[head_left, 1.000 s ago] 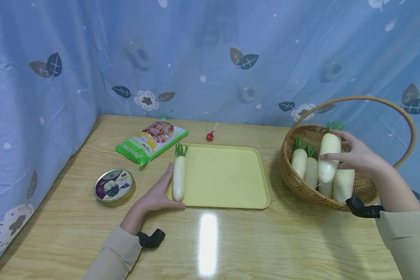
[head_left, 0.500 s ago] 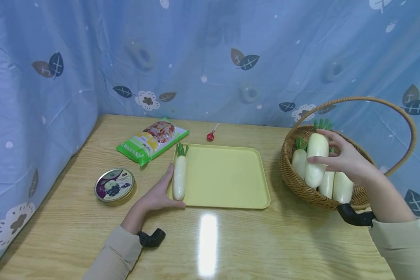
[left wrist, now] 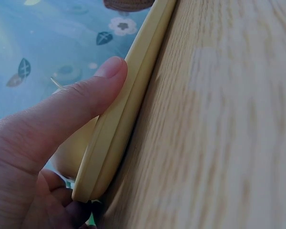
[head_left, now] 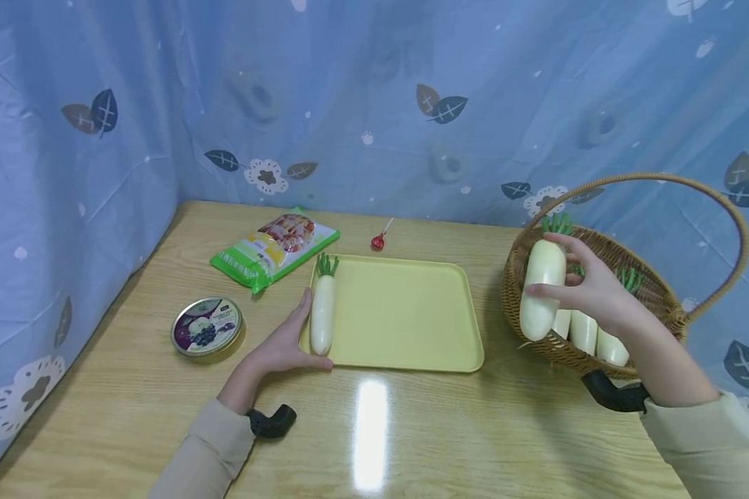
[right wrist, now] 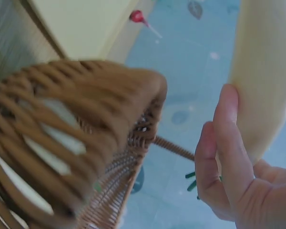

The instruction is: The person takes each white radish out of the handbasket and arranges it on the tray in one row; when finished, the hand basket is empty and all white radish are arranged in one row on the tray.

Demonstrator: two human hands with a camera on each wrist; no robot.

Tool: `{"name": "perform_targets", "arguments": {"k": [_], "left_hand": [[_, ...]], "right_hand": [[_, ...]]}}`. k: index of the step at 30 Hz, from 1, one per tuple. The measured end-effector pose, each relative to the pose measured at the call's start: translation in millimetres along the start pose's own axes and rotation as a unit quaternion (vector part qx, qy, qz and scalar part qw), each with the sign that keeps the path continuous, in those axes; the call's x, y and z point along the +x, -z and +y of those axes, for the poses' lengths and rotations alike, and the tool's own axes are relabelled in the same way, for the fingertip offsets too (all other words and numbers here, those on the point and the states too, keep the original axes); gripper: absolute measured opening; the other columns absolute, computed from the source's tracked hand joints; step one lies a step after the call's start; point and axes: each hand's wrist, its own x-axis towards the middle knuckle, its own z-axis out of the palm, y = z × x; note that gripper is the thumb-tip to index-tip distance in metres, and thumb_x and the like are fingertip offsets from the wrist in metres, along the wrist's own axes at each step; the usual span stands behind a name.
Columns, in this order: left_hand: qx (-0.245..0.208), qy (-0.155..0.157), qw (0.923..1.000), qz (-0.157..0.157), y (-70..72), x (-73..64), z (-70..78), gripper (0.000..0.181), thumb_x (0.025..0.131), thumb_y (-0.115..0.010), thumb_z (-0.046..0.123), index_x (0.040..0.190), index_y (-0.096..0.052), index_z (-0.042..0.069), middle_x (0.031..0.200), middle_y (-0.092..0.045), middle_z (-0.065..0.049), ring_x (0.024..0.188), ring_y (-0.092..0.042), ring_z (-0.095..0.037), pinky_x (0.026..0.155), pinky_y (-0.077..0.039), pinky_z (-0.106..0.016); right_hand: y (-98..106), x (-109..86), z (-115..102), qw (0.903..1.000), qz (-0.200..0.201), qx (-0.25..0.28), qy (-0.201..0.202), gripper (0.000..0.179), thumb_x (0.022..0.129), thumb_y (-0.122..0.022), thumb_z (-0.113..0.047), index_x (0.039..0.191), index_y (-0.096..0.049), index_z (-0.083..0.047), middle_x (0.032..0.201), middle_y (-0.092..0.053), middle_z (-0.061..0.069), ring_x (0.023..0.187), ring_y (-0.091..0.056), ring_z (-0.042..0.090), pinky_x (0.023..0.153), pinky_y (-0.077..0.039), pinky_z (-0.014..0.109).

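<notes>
My right hand [head_left: 589,284] grips a white radish [head_left: 543,291] with green tops, holding it tilted over the left rim of a wicker basket [head_left: 655,287]. In the right wrist view the radish [right wrist: 264,76] rises out of the fingers, its upper end cut off by the frame. Several more radishes [head_left: 583,333] lie in the basket, partly hidden by the arm. My left hand [head_left: 281,343] holds the near left corner of a yellow tray [head_left: 406,312], the thumb along its front edge, as the left wrist view shows. One radish [head_left: 322,315] lies along the tray's left side.
Left of the tray sits a round candy tin [head_left: 206,327]. A green and white food packet [head_left: 274,249] lies behind the tin, and a red lollipop [head_left: 378,240] behind the tray. The basket's tall handle [head_left: 661,177] arches over it. A blue curtain [head_left: 374,104] hangs behind the table.
The right hand has moved left with its radish, from the middle of the basket to above its left rim. The left hand and the tray have stayed put.
</notes>
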Motion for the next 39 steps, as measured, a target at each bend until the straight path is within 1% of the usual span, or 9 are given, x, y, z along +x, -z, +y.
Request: {"name": "perform_targets", "arguments": {"k": [3,7,11,14,19,23,28,34,39], "left_hand": [[0.002,0.001,1.0,-0.001,0.7,0.3,0.4,0.136,0.056,-0.086,0.041,0.145,0.011,0.004,0.151,0.01,-0.014,0.137,0.001,-0.031,0.11,-0.008,-0.047],[-0.002,0.002,1.0,-0.002,0.6,0.6,-0.3,0.136,0.056,-0.085,0.041,0.145,0.011,0.005,0.151,0.009,-0.014,0.137,0.002,-0.03,0.11,-0.008,-0.047],[-0.007,0.001,1.0,-0.003,0.2,1.2,-0.1,0.136,0.057,-0.086,0.04,0.145,0.011,0.005,0.151,0.009,-0.013,0.137,0.002,-0.029,0.11,-0.008,-0.047],[-0.006,0.003,1.0,-0.003,0.6,1.0,0.9,0.135,0.057,-0.086,0.04,0.145,0.011,0.005,0.151,0.009,-0.013,0.137,0.002,-0.029,0.11,-0.008,-0.047],[-0.008,0.006,0.9999,-0.002,1.2,-0.2,1.7,0.135,0.057,-0.086,0.039,0.145,0.011,0.006,0.151,0.009,-0.014,0.137,0.001,-0.031,0.109,-0.008,-0.048],[-0.004,0.004,1.0,-0.001,0.7,-0.6,1.8,0.136,0.056,-0.086,0.04,0.145,0.011,0.005,0.151,0.009,-0.014,0.137,0.001,-0.031,0.109,-0.008,-0.048],[-0.005,0.004,1.0,0.001,-0.4,0.0,1.3,0.136,0.056,-0.086,0.042,0.145,0.011,0.006,0.151,0.009,-0.013,0.137,0.001,-0.03,0.109,-0.008,-0.048],[-0.014,0.005,0.9999,-0.002,-0.9,0.8,1.6,0.136,0.056,-0.086,0.041,0.145,0.012,0.007,0.151,0.01,-0.012,0.137,0.002,-0.029,0.109,-0.007,-0.048],[-0.013,0.006,0.9999,-0.002,-0.5,0.2,0.6,0.136,0.056,-0.086,0.04,0.145,0.012,0.007,0.151,0.011,-0.011,0.137,0.002,-0.028,0.11,-0.007,-0.047]], "right_hand": [[-6.9,-2.3,-2.4,1.0,0.004,0.004,0.004,0.087,0.083,-0.068,-0.018,0.147,-0.011,-0.023,0.133,-0.015,0.025,0.106,-0.048,0.041,0.069,-0.052,0.042],[-15.6,-5.2,-7.3,0.9998,-0.007,0.0,0.018,0.088,0.081,-0.07,-0.019,0.147,-0.012,-0.024,0.136,-0.015,0.025,0.114,-0.041,0.048,0.071,-0.051,0.047],[-25.5,-4.7,-10.8,0.9995,-0.016,-0.004,0.028,0.089,0.081,-0.071,-0.019,0.147,-0.012,-0.025,0.137,-0.016,0.025,0.115,-0.041,0.049,0.072,-0.05,0.048],[-33.7,-1.5,-12.5,0.9989,-0.027,0.018,0.033,0.09,0.08,-0.071,-0.016,0.147,-0.013,-0.024,0.137,-0.017,0.024,0.115,-0.04,0.049,0.071,-0.051,0.047],[-45.8,5.4,-15.6,0.9976,-0.041,0.038,0.041,0.088,0.08,-0.072,-0.016,0.147,-0.015,-0.024,0.144,-0.013,0.02,0.12,-0.036,0.05,0.074,-0.05,0.05],[-56.6,11.0,-14.0,0.9959,-0.052,0.045,0.058,0.087,0.079,-0.072,-0.014,0.146,-0.017,-0.02,0.147,-0.014,0.015,0.118,-0.04,0.048,0.075,-0.05,0.048],[-67.6,17.1,-9.2,0.9936,-0.07,0.05,0.073,0.086,0.079,-0.072,-0.014,0.146,-0.018,-0.018,0.148,-0.014,0.014,0.119,-0.039,0.047,0.078,-0.049,0.048],[-79.7,24.0,-6.7,0.9913,-0.08,0.069,0.079,0.086,0.077,-0.074,-0.013,0.145,-0.021,-0.018,0.145,-0.022,0.015,0.12,-0.04,0.044,0.078,-0.049,0.044],[-91.2,31.7,-5.2,0.989,-0.095,0.087,0.074,0.085,0.076,-0.074,-0.012,0.144,-0.023,-0.017,0.147,-0.017,0.013,0.118,-0.041,0.045,0.076,-0.05,0.04]]}}
